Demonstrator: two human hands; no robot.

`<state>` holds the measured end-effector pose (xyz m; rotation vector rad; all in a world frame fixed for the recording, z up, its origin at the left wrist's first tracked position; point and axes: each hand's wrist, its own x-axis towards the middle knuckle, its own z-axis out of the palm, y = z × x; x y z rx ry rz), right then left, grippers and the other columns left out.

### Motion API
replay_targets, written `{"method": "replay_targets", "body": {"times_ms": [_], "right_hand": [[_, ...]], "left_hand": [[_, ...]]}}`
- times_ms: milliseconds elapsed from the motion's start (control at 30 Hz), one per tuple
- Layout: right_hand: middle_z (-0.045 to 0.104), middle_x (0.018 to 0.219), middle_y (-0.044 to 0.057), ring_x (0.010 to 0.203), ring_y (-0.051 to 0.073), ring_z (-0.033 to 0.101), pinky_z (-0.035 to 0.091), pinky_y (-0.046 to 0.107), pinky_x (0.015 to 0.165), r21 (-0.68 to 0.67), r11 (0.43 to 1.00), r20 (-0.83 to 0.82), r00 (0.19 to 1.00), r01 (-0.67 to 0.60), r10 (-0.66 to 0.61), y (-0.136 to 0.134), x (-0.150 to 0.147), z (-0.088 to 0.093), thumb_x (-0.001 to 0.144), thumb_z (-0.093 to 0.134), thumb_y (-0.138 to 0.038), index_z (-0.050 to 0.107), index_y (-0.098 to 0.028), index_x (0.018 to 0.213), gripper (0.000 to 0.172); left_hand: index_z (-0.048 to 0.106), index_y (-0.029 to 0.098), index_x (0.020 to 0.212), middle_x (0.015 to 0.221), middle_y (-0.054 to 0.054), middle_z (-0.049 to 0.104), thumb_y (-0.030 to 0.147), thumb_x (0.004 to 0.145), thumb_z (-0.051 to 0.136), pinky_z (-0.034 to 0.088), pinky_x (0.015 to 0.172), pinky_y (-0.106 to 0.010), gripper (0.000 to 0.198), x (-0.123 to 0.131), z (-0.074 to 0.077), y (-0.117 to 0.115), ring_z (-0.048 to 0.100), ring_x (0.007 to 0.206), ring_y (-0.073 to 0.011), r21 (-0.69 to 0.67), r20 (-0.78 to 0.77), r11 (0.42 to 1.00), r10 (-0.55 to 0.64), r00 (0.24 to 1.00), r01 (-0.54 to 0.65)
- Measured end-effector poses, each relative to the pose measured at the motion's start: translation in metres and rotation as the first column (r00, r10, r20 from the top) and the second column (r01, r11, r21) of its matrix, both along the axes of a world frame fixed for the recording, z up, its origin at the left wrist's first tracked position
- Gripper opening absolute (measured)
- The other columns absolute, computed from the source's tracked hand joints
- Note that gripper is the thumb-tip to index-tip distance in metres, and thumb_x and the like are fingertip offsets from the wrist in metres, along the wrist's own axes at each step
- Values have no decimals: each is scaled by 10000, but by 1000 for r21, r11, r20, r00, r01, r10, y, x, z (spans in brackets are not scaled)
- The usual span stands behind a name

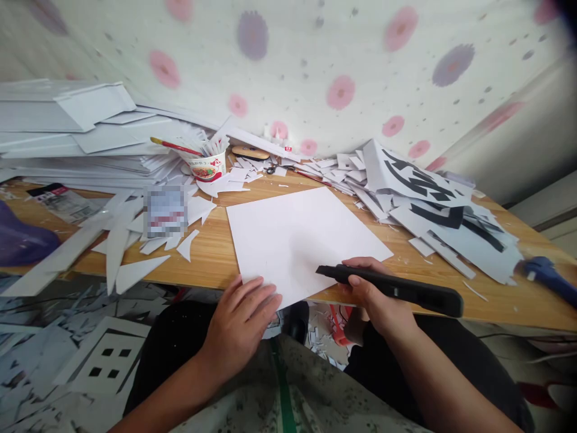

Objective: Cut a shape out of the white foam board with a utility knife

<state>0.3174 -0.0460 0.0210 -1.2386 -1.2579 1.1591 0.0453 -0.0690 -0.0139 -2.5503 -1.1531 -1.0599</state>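
A blank white sheet (297, 234) lies on the wooden table (216, 258), its near corner hanging over the front edge. My left hand (241, 319) rests flat on that near corner with fingers stretched out. My right hand (376, 294) is closed around a long black utility knife (396, 288), whose tip lies on the sheet's lower right edge.
Stacks of white board (67, 132) fill the back left. A paper cup (207, 165) holds pens. White offcuts (135, 240) litter the left, and black-printed sheets (433, 192) lie at right. Scissors (271, 169) lie by the wall. Scraps cover the floor (67, 361).
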Motion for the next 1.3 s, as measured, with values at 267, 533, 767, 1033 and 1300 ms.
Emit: {"method": "replay_targets", "body": {"times_ms": [267, 533, 767, 1033, 1300], "right_hand": [[669, 744, 25, 647, 181, 635, 520, 325, 603, 118, 993, -94, 995, -13, 24, 23, -9, -9, 795, 680, -331, 646, -208, 969, 215], [690, 767, 38, 665, 163, 629, 518, 290, 610, 45, 978, -14, 979, -204, 205, 35, -22, -3, 804, 690, -333, 646, -191, 1020, 262], [677, 735, 29, 655, 133, 604, 494, 255, 616, -32, 805, 171, 790, -593, 589, 70, -48, 28, 763, 712, -291, 686, -146, 943, 232], [658, 670, 6, 603, 117, 605, 511, 242, 584, -82, 648, 108, 640, -757, 761, 99, -76, 23, 750, 703, -232, 686, -134, 897, 178], [720, 833, 53, 727, 146, 657, 534, 240, 637, -70, 655, 192, 634, -753, 749, 98, -68, 20, 761, 712, -220, 708, -142, 948, 203]], "left_hand": [[644, 201, 772, 690, -37, 654, 261, 786, 608, 452, 561, -278, 72, 18, -26, -42, 567, 613, -161, -462, 390, 804, -195, 900, 374], [657, 113, 830, 693, -76, 696, 531, 721, 704, 497, 596, -298, 434, 46, -20, -14, 624, 584, -174, -590, 589, 259, 786, 189, 764], [701, 97, 751, 619, -71, 683, 516, 659, 753, 493, 574, -263, 431, 27, -12, -13, 617, 579, -162, -601, 558, 187, 795, 240, 777], [496, 185, 510, 443, 20, 489, 434, 843, 564, 316, 387, -221, 421, -7, -12, -30, 443, 389, -103, -850, 491, 420, 409, 769, 319], [649, 171, 944, 793, -67, 669, 120, 798, 601, 490, 665, -311, 161, -44, 24, -1, 588, 721, -174, -91, 99, 996, 12, 995, -3]]}}
